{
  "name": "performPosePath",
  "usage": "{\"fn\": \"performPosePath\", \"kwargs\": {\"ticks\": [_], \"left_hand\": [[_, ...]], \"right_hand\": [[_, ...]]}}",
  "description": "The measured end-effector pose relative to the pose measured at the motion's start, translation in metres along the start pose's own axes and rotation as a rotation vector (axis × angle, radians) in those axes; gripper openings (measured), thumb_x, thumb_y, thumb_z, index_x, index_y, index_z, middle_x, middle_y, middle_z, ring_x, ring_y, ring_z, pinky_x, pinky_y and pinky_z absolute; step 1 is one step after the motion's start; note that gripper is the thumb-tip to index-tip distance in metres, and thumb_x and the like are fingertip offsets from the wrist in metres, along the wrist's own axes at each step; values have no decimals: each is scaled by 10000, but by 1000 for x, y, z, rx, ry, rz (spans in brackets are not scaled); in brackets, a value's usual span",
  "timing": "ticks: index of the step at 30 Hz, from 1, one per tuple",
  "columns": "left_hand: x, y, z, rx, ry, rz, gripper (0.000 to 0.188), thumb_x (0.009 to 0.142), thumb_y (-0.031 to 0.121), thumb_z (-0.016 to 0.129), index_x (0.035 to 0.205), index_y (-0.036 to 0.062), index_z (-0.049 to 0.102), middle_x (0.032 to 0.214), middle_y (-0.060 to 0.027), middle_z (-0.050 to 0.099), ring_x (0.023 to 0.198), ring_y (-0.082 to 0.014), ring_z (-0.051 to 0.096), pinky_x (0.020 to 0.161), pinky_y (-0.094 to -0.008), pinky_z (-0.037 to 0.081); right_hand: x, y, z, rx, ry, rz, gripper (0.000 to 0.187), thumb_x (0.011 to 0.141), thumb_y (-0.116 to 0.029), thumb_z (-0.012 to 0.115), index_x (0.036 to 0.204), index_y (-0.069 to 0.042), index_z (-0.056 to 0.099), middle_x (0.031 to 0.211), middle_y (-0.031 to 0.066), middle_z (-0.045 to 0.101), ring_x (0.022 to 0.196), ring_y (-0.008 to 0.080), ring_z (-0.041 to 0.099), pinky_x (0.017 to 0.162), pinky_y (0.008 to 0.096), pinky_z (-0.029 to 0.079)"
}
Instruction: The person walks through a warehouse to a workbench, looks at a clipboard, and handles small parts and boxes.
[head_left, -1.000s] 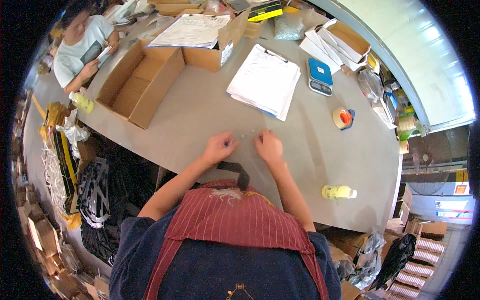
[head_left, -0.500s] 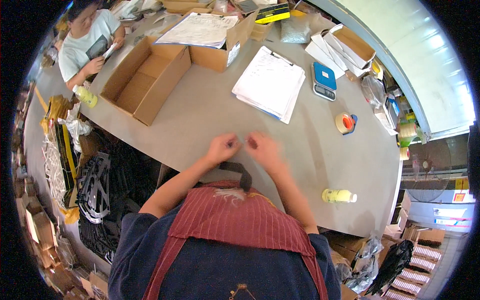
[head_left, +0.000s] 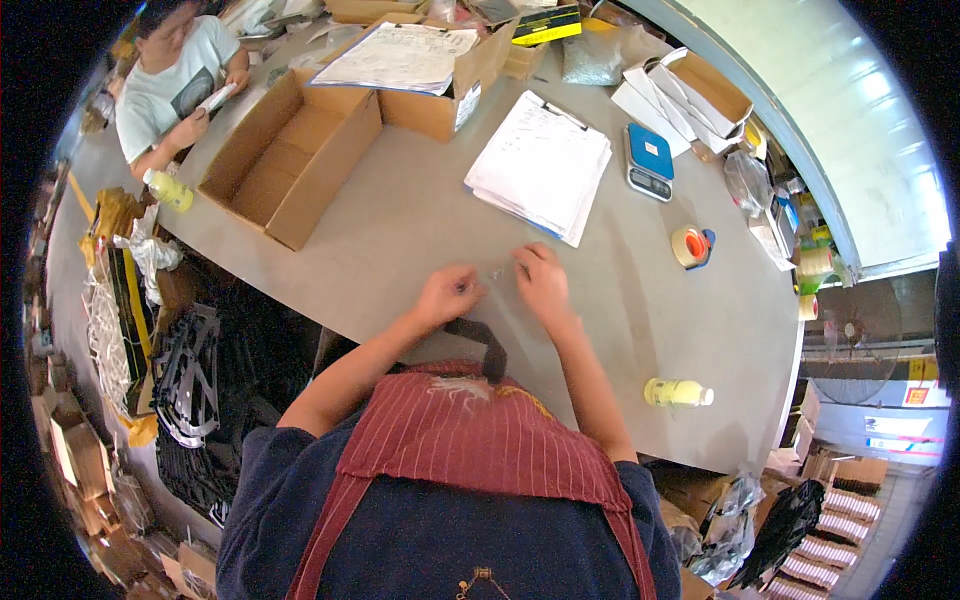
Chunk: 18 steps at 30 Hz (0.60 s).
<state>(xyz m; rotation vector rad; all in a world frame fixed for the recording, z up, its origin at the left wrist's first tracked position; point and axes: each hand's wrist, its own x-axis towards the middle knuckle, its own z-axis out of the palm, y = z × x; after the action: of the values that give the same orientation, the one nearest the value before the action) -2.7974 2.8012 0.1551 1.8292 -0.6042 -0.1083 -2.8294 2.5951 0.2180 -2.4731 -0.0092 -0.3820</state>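
Note:
Over the near part of the grey table, my left hand (head_left: 450, 294) is closed, with a small dark bit showing among its curled fingers; I cannot make out what it is. My right hand (head_left: 543, 285) is a short way to the right and slightly farther off, its fingers bent together in a pinch. Anything between those fingertips is too small to name. A tiny clear, shiny piece (head_left: 497, 274) shows between the two hands. Close below my left hand, a black strap (head_left: 482, 342) curves at the top of my maroon striped apron (head_left: 480, 430).
Beyond my hands lie a clipboard with papers (head_left: 540, 165), a blue-topped scale (head_left: 649, 160) and a tape roll (head_left: 690, 246). An open cardboard box (head_left: 325, 185) stands at the left, a yellow bottle (head_left: 678, 392) at the right. Across the table, a person (head_left: 180, 90) holds something white.
My right hand has moved away from my left, slightly right and farther out, opening a gap between them. My left hand has stayed nearly in place.

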Motion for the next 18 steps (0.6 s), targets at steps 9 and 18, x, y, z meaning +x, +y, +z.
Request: {"fn": "performPosePath", "kwargs": {"ticks": [9,18], "left_hand": [[-3,7,-3,-49,39,-34,260,818,194,718,736,29,534,643,-74,492,600,-149,465,573,-314,439],[0,11,-6,-42,22,-10,255,824,182,726,744,34,534,651,-66,496,601,-151,463,572,-306,437]], "right_hand": [[-6,-1,13,-17,-157,-136,178,854,-69,568,993,-70,678,990,131,648,940,355,605,823,433,504],[-7,-12,15,-106,-194,35,159,833,-79,567,943,-58,679,947,175,635,912,386,611,771,480,498]]}}
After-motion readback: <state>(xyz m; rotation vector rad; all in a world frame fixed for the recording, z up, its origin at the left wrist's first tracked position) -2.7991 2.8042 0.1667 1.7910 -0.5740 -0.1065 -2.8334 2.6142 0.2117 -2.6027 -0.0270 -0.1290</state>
